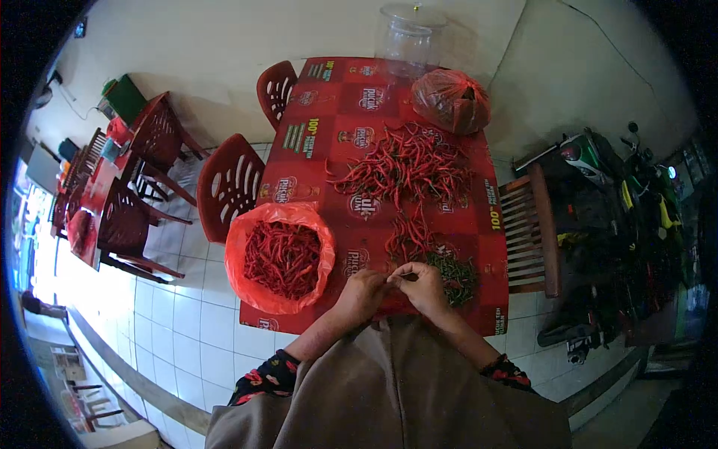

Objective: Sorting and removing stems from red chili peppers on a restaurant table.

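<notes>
My left hand and my right hand meet at the fingertips over the near part of the table. Their fingers are pinched together, and whatever is between them is too small or hidden to make out. Just beyond my right hand lies a small group of red chilies. A pile of green chili stems sits right beside that hand. To the left of my left hand stands an open red plastic bag full of red chilies. Farther back spreads a larger heap of long red chilies with green stems.
A printed red tablecloth covers the table. At its far end are a knotted plastic bag and a clear lidded container. Red plastic chairs line the left side; a wooden chair and a motorcycle are at right.
</notes>
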Demonstrator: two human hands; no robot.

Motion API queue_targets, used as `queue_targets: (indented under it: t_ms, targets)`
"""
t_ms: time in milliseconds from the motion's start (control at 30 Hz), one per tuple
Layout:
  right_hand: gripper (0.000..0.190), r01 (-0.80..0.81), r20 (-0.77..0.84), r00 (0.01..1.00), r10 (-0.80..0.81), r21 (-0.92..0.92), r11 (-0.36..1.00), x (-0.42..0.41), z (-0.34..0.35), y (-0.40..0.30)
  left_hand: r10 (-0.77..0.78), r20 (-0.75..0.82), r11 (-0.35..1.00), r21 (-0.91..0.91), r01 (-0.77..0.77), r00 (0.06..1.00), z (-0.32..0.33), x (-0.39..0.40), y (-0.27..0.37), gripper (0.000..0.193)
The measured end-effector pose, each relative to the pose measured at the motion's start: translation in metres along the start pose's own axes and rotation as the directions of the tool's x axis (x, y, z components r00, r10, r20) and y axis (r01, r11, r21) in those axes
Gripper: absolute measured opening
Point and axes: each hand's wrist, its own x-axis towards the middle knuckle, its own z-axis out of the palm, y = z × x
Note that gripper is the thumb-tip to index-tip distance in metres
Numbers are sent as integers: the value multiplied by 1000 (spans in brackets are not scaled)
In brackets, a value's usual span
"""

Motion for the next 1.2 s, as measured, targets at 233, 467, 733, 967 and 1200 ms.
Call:
queue_targets:
  t_ms: [233,467,733,967,1200]
  targets:
    - [9,-266,343,915,214,110,958,-7,-3,4,139,66,988,-78,-134,988,-12,-25,-2,13]
    - [11,-477,597,759,262,234,847,0,10,11,53,-30,996,-70,-55,998,-25,-57,0,18]
    - [20,193,367,883,292,-852,486,36,-31,52,-345,-319,935,-201,293,883,-32,-93,24,23]
    - [48,333,439,876,198,-849,411,59,8,52,-420,-520,907,-245,342,744,7,-100,38,23]
    - [38,607,595,793,-131,-749,265,122,11,188,-496,-543,867,-268,420,678,23,-116,75,22]
